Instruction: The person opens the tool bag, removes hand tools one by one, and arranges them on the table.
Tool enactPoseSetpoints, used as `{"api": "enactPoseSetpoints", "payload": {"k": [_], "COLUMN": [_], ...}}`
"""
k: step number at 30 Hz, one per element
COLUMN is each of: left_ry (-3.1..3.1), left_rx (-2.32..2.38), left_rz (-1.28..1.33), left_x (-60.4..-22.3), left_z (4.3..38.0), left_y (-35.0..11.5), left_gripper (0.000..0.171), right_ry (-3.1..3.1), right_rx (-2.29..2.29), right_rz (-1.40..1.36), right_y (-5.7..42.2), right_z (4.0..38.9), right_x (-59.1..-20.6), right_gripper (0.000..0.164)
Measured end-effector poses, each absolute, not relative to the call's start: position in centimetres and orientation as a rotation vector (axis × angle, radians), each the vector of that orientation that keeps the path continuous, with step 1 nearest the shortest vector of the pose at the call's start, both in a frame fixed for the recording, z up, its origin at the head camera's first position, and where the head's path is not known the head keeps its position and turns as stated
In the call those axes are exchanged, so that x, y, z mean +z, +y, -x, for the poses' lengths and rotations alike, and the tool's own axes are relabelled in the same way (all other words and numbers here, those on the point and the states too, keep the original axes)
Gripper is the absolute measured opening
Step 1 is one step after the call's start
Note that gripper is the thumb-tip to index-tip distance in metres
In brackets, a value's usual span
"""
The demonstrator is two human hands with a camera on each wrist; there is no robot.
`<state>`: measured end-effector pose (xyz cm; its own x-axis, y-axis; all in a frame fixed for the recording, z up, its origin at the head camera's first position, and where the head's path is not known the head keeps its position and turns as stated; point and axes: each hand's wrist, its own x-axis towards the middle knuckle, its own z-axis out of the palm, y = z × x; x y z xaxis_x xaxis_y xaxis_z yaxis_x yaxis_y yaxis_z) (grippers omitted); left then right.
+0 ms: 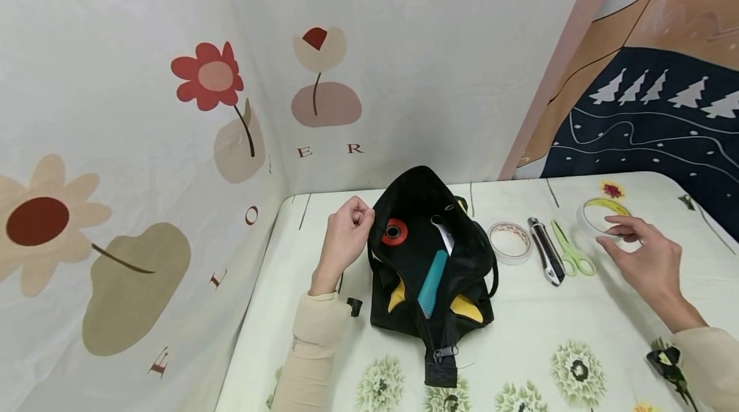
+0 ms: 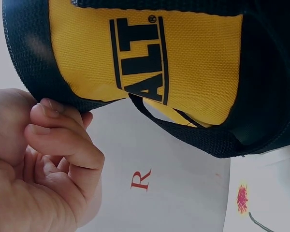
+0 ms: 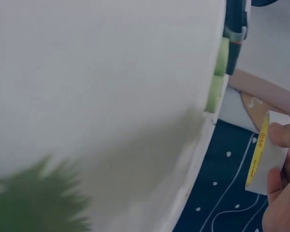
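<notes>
A black and yellow zip bag (image 1: 383, 306) stands with its mouth gaping. My left hand (image 1: 346, 232) pinches the left side of its rim; the left wrist view shows the curled fingers (image 2: 67, 145) at the black edging beside the yellow lettered panel (image 2: 198, 63). Inside the bag are a red ring-shaped roll (image 1: 395, 232) with a dark core and a long teal piece (image 1: 433, 280) near a white piece (image 1: 444, 233). My right hand (image 1: 649, 261) grips a roll of tape (image 3: 268, 159) with a yellow inner face between thumb and fingers, right of the bag.
Right of the bag lie another tape roll (image 1: 510, 243), a utility knife (image 1: 545, 251) and green-handled scissors (image 1: 571, 255). A small black piece (image 1: 355, 307) is left of the bag. A patterned cloth covers the table (image 1: 519, 335), with hanging fabric (image 1: 416, 65) behind it.
</notes>
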<state>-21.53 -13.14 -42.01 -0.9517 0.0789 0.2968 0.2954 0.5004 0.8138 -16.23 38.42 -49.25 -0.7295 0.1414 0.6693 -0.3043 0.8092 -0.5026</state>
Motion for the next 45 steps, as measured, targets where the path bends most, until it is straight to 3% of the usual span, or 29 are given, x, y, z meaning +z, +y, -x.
{"api": "enactPoseSetpoints", "payload": {"k": [28,45], "left_ry": [-2.523,-2.530], "left_rx": [-1.442,-1.443], "left_rz": [0.319,0.304], "left_x": [-42.2,-42.1], "left_z": [21.5,21.6], "left_y": [-13.3,-13.1], "left_gripper": [0.016,0.016], "right_ry": [-2.703,-2.731], "right_rx": [0.759,0.726], "right_rz": [0.124,-0.090], "right_y": [39.9,39.8], "right_z": [16.3,16.2], "right_x": [-50.6,-51.4], "right_gripper": [0.036,0.040]}}
